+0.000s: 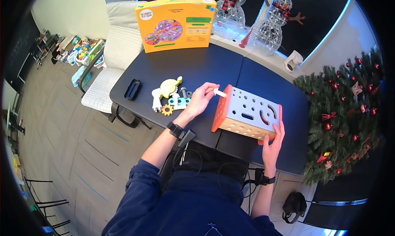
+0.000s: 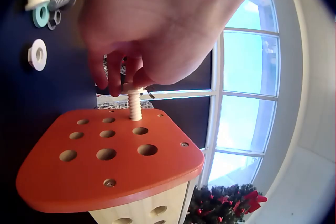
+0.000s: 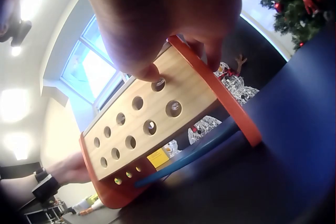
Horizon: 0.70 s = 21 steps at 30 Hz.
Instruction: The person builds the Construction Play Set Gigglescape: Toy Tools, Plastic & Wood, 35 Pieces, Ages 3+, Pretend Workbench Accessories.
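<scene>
My left hand (image 1: 199, 102) pinches a cream-white toy screw (image 2: 135, 107) by its head. The threaded end points into the red end panel (image 2: 110, 166) of a wooden toy toolbox (image 1: 252, 114), at one of its holes. This box has a grey perforated top, wooden sides with round holes and red ends. My right hand (image 1: 272, 147) grips the opposite end, its thumb (image 3: 149, 73) on the wooden side by a hole and its fingers over the red edge. Under the box runs a blue bar (image 3: 194, 155).
Left of the box lie loose toy parts: a yellow piece (image 1: 169, 88), an orange gear (image 1: 167, 110), a teal strip (image 1: 176, 101), a grey bolt (image 1: 183, 92) and a white nut (image 2: 38, 55). A black tray (image 1: 132, 89) and a yellow carton (image 1: 177, 26) stand on the dark table (image 1: 224, 61).
</scene>
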Tool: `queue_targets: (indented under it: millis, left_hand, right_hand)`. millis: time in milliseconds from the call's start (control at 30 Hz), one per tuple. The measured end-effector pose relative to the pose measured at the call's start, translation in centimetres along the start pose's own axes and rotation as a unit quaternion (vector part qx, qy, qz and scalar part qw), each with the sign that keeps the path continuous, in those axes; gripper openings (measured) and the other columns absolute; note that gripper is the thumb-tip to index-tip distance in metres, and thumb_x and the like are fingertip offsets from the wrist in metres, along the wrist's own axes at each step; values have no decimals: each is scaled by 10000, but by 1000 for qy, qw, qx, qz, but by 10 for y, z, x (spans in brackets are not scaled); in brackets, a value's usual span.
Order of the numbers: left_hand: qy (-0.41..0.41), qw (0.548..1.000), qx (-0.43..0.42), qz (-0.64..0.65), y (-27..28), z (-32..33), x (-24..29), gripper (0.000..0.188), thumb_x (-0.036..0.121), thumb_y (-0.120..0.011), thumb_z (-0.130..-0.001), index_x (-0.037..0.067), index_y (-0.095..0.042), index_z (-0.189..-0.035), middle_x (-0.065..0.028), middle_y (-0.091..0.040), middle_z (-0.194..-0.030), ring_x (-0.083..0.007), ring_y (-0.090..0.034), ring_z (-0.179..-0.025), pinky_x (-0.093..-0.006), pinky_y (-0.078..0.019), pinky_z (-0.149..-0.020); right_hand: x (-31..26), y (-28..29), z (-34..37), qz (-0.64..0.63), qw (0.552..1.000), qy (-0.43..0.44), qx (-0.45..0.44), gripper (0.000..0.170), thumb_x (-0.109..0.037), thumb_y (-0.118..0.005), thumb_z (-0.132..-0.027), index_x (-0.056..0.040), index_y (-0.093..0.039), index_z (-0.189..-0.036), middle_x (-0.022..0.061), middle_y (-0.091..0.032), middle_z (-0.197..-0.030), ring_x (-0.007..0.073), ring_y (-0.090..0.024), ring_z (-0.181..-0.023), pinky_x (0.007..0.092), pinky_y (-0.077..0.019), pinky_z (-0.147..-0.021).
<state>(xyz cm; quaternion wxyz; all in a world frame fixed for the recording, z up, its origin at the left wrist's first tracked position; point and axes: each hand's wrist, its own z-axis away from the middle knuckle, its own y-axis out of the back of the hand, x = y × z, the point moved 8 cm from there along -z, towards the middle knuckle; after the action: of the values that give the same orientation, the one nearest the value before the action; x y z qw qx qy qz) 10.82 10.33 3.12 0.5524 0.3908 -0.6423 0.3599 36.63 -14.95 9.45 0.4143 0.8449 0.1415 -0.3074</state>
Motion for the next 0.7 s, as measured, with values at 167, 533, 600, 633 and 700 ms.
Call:
queue_targets:
  millis: [167,533,600,633,700]
  left_hand:
    - [9,999,-40,17,-9,5,9,289,-10,-514,-1101,3,-624,-1367,-128,-739,-1335,-187,-667,-1287,-335,-477,-1131]
    - [59,996,-65,35,-25,-2,6,400,67,-432,-1123,37,-501,-1516,-138,-610,-1527,-218,-537,-1439,-377,-388,-1215]
    - [54,995,-77,30,-29,-8,-1,446,79,-422,-1125,48,-451,-1569,-140,-561,-1582,-228,-506,-1465,-386,-369,-1231]
    - [50,994,-89,29,-33,-10,-3,461,76,-424,-1121,46,-434,-1582,-144,-542,-1599,-238,-495,-1476,-390,-364,-1239]
    - [51,993,-102,24,-37,-13,-9,486,68,-428,-1115,42,-409,-1600,-151,-519,-1616,-252,-484,-1489,-397,-357,-1251]
  right_hand:
    - [3,0,0,15,1000,15,6,496,18,-638,-970,-55,-550,-1453,166,-390,-1690,383,-440,-1524,439,-459,-1161]
    - [36,-9,20,3,998,-58,-5,801,-43,-665,-997,-57,-256,-1686,253,-343,-1707,422,-383,-1561,477,-379,-1238]
    - [37,-17,30,28,996,-90,4,920,-45,-670,-1000,-53,-106,-1727,288,-347,-1693,432,-388,-1557,486,-365,-1245]
    - [30,-18,30,-108,986,-127,22,1003,-34,-670,-1001,-76,14,-1733,307,-348,-1684,438,-402,-1549,478,-353,-1251]
    - [36,-23,33,-143,978,-148,45,993,-6,-660,-997,-64,15,-1724,319,-433,-1616,433,-466,-1502,459,-399,-1209]
